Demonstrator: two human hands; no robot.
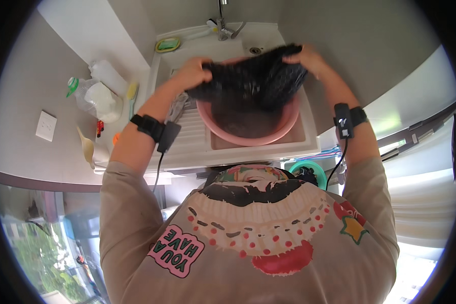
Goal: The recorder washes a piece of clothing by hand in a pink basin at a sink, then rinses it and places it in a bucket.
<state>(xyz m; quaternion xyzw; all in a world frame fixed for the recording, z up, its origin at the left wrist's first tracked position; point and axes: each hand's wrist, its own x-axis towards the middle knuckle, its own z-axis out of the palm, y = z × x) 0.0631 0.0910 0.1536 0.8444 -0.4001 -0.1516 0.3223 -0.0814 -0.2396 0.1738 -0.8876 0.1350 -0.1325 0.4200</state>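
Note:
A wet black patterned cloth (250,78) hangs stretched between my two hands, over a pink plastic basin (247,141). My left hand (195,74) grips its left end above the basin's left rim. The other end is pinched in my right hand (306,60), held slightly higher at the upper right. Dark, murky water (247,121) lies in the basin, which stands in a white sink (311,133). The cloth hides the back of the basin and is blurred in places.
Behind the basin rise a chrome faucet (222,30) and a green soap dish (168,45). On the left ledge stand a clear plastic jug (98,98), a brush (132,93) and a cream scoop (86,146). A teal basin (319,174) with dark cloth sits below the counter at right.

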